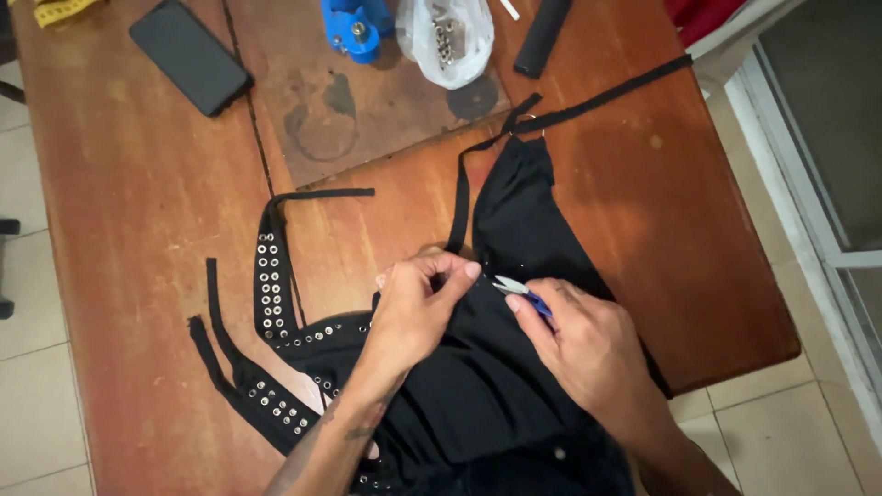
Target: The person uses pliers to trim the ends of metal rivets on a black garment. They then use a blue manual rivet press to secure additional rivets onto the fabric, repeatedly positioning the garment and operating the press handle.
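A black garment (pixel 514 230) with eyelet-studded straps (pixel 268 285) lies spread on a brown wooden table (pixel 138 230). My left hand (pixel 418 312) pinches the black fabric near the middle of the garment, fingers closed on a fold. My right hand (pixel 588 344) holds small thread snips (pixel 516 289) with a blue handle, the metal tips pointing left toward the spot my left fingers pinch. A long thin black strap (pixel 597 99) runs from the garment's top toward the table's far right edge.
A black phone (pixel 190 55) lies far left. At the far edge sit a blue tool (pixel 356 26), a clear plastic bag of metal eyelets (pixel 446 37) and a black cylinder (pixel 542 35), on or beside a darker wooden board (pixel 367 119). Tiled floor (pixel 790 432) is to the right.
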